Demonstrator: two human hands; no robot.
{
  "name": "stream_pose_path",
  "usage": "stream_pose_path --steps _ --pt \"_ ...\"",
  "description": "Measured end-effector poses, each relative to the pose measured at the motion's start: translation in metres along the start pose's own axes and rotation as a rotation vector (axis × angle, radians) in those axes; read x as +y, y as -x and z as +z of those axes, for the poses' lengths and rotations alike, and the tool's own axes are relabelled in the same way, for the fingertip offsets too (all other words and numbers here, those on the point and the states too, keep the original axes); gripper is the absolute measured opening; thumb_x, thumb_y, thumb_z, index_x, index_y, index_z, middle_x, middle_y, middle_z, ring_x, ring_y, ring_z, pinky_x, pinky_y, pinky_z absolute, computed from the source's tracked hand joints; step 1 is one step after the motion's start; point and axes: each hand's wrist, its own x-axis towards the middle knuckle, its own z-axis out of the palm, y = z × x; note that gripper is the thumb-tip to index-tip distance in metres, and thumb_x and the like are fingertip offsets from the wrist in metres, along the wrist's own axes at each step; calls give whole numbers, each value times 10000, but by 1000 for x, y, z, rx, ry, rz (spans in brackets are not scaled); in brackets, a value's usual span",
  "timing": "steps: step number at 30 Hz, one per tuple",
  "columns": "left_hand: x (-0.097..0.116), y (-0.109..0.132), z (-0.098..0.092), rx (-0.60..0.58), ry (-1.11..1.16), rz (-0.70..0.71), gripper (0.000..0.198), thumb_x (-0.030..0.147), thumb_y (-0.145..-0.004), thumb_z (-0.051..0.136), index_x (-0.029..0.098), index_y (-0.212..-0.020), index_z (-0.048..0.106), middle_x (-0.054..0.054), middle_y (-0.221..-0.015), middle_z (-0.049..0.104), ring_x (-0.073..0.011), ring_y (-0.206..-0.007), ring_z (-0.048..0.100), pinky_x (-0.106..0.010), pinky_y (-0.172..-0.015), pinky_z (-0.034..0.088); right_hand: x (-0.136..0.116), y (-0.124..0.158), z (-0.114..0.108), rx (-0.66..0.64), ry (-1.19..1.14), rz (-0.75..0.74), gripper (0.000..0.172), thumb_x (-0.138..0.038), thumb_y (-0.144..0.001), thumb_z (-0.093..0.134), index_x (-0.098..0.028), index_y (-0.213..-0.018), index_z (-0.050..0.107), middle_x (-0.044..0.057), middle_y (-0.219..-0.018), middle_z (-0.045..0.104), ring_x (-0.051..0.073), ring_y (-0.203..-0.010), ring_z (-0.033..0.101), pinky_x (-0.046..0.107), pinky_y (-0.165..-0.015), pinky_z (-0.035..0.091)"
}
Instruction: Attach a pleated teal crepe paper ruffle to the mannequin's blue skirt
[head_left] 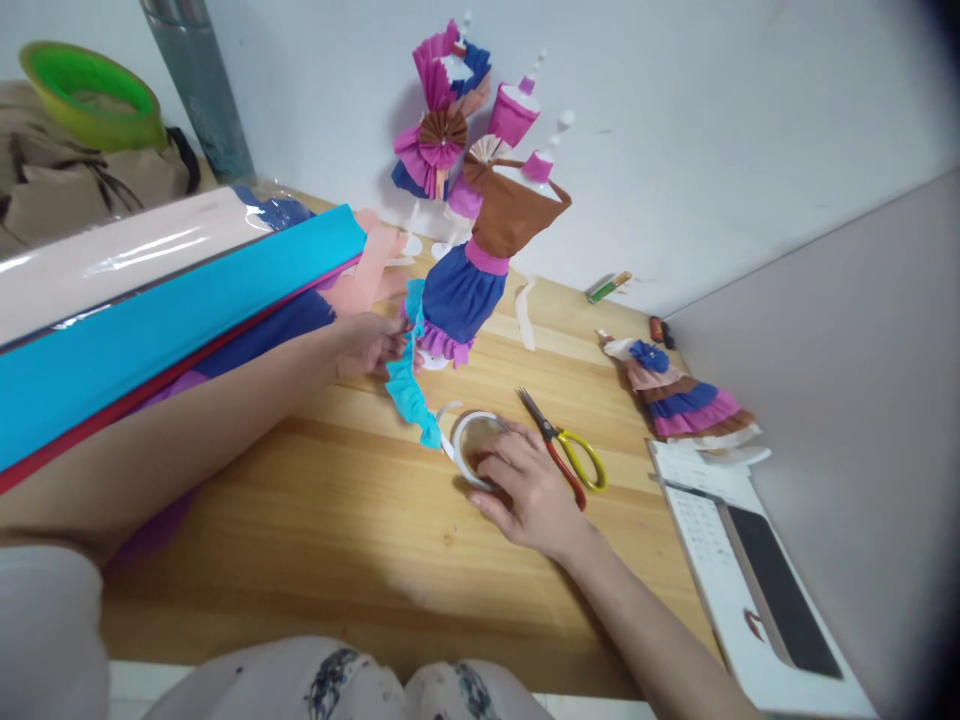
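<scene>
Pinching hand: left hand (pixel 367 345) nips the blue-green crinkly paper strip (pixel 409 390).
Tape hand: right hand (pixel 529 490) curls over the round white tape roll (pixel 466 450).
Table: pale wooden table (pixel 337 530) under both hands; white wall (pixel 712 150) beyond.
Writing: too small to read.

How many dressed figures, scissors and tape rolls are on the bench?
Dressed figures: 4 (standing; lying)
Scissors: 1
Tape roll: 1
Total: 6
</scene>
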Motion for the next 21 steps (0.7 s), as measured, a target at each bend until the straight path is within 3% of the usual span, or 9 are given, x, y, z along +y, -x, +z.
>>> stream_pose_path --steps 3,5,10,14,21 --pt "0 12 15 56 -35 -27 373 369 -1036 457 154 -782 626 -109 -744 706 -211 -667 685 -330 -682 554 -7 -15 1 66 -159 170 100 -214 -960 563 -203 -917 653 107 -995 727 230 -951 679 385 -844 537" --pt "1 18 24 105 -40 -31 399 372 -1043 428 162 -761 617 -106 -727 702 -207 -629 675 -333 -673 553 -10 -29 6 77 -325 283 165 -163 -954 513 -208 -982 669 103 -1059 742 219 -1001 694 364 -865 543" --pt "2 25 30 162 6 -34 380 324 -1051 411 162 -768 606 -92 -702 690 -194 -579 663 -317 -633 553 -2 -60 24 -23 -694 560 201 -184 -873 535 -217 -1007 681 52 -932 755 194 -836 697 328 -763 530" --pt "2 27 26 147 82 -22 354 291 -1050 420 154 -795 622 -78 -728 692 -176 -604 667 -306 -650 572 5 -68 30 -81 -1117 645 392 -221 -794 637 -238 -1185 622 32 -928 738 179 -791 681 309 -701 517" --pt "3 25 18 116 192 -9 276 268 -1019 500 158 -818 653 -12 -647 630 -125 -507 580 -247 -516 494 2 -74 17 -62 -1279 680 436 -298 -735 782 -222 -1142 644 -10 -823 665 139 -708 603 290 -669 475"
